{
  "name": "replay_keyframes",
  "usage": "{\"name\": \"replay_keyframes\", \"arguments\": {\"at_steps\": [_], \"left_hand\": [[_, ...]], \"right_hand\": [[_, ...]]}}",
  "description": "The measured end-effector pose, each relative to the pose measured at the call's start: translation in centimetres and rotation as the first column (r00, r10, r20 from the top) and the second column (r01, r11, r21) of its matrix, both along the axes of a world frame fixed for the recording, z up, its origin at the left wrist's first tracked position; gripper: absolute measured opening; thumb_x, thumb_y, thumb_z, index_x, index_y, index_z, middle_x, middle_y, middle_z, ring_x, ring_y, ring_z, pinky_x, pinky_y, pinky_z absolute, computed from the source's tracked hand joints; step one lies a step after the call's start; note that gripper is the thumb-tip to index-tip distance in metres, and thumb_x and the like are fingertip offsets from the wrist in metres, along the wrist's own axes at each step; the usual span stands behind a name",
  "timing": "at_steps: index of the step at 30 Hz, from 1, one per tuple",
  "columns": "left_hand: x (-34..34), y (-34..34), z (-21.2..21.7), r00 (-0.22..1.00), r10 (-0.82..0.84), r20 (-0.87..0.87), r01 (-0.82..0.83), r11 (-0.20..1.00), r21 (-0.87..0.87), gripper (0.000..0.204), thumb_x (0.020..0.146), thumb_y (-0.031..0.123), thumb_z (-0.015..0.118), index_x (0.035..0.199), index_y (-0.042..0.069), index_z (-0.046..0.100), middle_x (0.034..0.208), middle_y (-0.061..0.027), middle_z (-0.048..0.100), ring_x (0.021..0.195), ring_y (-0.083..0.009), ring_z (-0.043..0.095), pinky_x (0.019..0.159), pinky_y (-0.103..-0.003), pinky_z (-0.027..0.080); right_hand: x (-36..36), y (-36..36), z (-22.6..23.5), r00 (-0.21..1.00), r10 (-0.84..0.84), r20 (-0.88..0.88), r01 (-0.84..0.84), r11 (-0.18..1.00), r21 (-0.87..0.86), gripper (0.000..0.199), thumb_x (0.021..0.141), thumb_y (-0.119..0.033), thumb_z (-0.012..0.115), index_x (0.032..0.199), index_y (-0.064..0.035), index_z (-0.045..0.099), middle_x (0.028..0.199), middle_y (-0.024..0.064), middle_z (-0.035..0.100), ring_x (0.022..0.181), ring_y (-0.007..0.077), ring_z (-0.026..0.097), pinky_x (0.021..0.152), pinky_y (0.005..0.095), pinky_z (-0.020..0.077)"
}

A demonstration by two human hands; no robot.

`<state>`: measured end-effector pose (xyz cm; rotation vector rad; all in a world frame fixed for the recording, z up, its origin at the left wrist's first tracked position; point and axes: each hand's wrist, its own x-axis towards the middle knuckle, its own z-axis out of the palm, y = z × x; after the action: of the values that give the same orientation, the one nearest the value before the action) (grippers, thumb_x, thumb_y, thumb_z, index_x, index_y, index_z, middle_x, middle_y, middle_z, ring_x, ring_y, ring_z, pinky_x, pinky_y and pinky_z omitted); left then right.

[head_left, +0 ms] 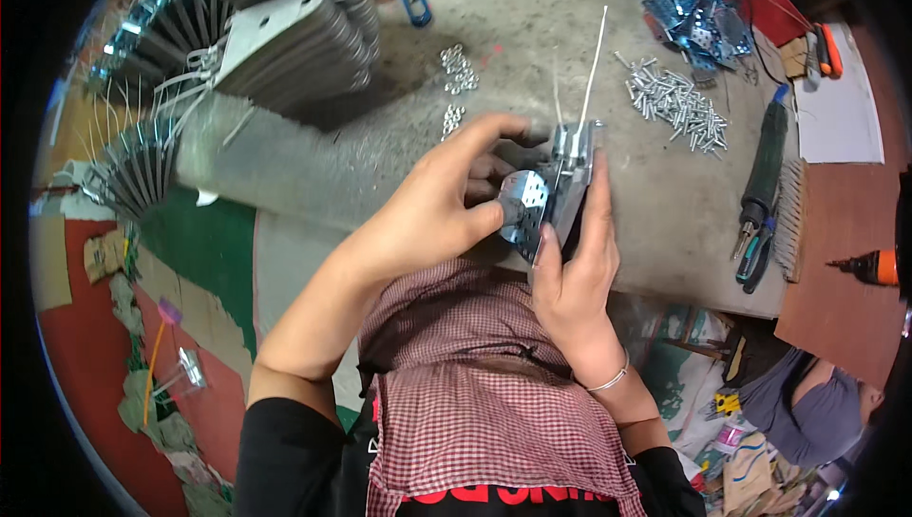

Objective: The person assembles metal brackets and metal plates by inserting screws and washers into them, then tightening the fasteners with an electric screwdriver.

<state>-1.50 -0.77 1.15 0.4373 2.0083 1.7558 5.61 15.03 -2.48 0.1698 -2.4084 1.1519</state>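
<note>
My right hand (581,275) grips a dark metal assembly (568,189) with bare wires (593,66) sticking up from its far end. The thumb lies on its near side and the fingers run along its right edge. From the left, my left hand (456,189) pinches a shiny perforated metal plate (524,196) between thumb and fingers, against the left face of the assembly. Some of the left fingertips are hidden behind the plate. Small nuts (459,71) lie in two groups just beyond my left hand. A heap of silver screws (676,104) lies beyond my right hand.
Stacked grey metal plates (294,42) and wired parts (138,170) stand at the left. A power screwdriver (765,166), cutters (757,256) and a brush (790,218) line the right edge. Blue-wrapped metal pieces (679,0) lie at the back. Another person (807,403) sits at lower right.
</note>
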Motion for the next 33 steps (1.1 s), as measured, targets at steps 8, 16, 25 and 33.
{"name": "replay_keyframes", "arguments": {"at_steps": [8,16,25,33], "left_hand": [[-1.1,0.2,-1.5,0.801,0.223,-0.555,-0.331,0.938,-0.1,0.042,0.065,-0.014,0.061,0.104,0.001,0.058,0.089,-0.0099,0.061,0.079,-0.0186,0.062,0.074,-0.028,0.05],[-2.1,2.7,-1.6,0.507,0.084,-0.858,-0.374,0.918,-0.131,0.035,0.059,-0.007,0.066,0.09,0.005,0.056,0.082,-0.0102,0.056,0.072,-0.0316,0.058,0.061,-0.036,0.048],[-2.9,2.9,-0.6,0.526,-0.015,-0.85,-0.312,0.927,-0.209,0.03,0.063,-0.003,0.064,0.091,0.005,0.055,0.084,-0.0113,0.056,0.076,-0.0327,0.059,0.062,-0.039,0.049],[-3.7,3.2,-1.0,0.51,-0.028,-0.86,-0.302,0.93,-0.21,0.03,0.065,-0.005,0.061,0.092,0.006,0.055,0.088,-0.012,0.057,0.071,-0.0332,0.06,0.059,-0.038,0.051]], "right_hand": [[0.5,-0.4,-0.2,0.998,-0.007,0.065,0.009,1.0,-0.021,0.067,0.087,-0.023,0.053,0.137,0.0111,0.026,0.131,0.0289,0.044,0.113,0.0418,0.049,0.096,0.0432,0.0385],[0.6,-0.2,-0.3,0.997,0.004,0.074,-0.001,0.999,-0.036,0.068,0.088,-0.026,0.052,0.137,0.012,0.024,0.133,0.0293,0.041,0.115,0.0427,0.049,0.096,0.0428,0.0398],[0.6,-0.1,-0.2,0.999,0.021,0.049,-0.021,1.0,0.011,0.068,0.086,-0.021,0.054,0.138,0.0112,0.025,0.133,0.0292,0.041,0.113,0.0431,0.049,0.095,0.0447,0.0394],[0.4,-0.1,-0.3,1.0,0.012,0.022,-0.014,0.998,0.063,0.067,0.086,-0.022,0.054,0.138,0.0106,0.025,0.133,0.0291,0.041,0.113,0.0439,0.049,0.095,0.0452,0.0394]]}}
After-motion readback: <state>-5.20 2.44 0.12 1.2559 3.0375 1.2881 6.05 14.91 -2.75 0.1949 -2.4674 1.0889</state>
